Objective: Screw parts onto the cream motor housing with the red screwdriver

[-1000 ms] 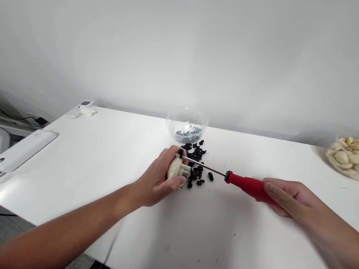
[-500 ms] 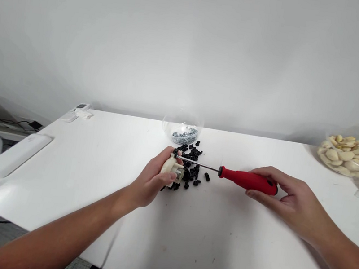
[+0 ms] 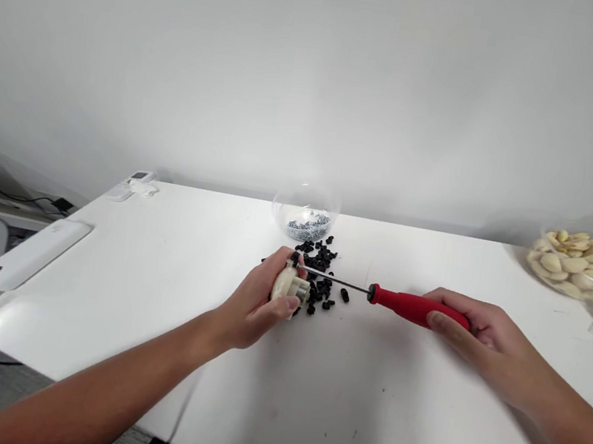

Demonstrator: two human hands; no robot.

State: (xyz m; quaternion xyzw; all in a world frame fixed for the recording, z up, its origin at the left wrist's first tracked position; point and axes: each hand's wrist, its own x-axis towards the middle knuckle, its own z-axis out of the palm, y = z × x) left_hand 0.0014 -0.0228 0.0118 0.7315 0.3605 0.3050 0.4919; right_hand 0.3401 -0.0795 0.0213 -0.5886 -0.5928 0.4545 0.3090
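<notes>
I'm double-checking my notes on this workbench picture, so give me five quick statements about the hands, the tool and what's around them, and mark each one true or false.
1. The right hand holds a red-handled screwdriver. True.
2. The left hand holds nothing. False: it holds a cream-coloured part.
3. The screwdriver's shaft points toward the left hand. True.
4. The clear bowl near the wall, beyond the left hand, is empty. False: it holds many small metal pieces, apparently screws.
5. Small black parts lie loose on the white table. True.
</notes>
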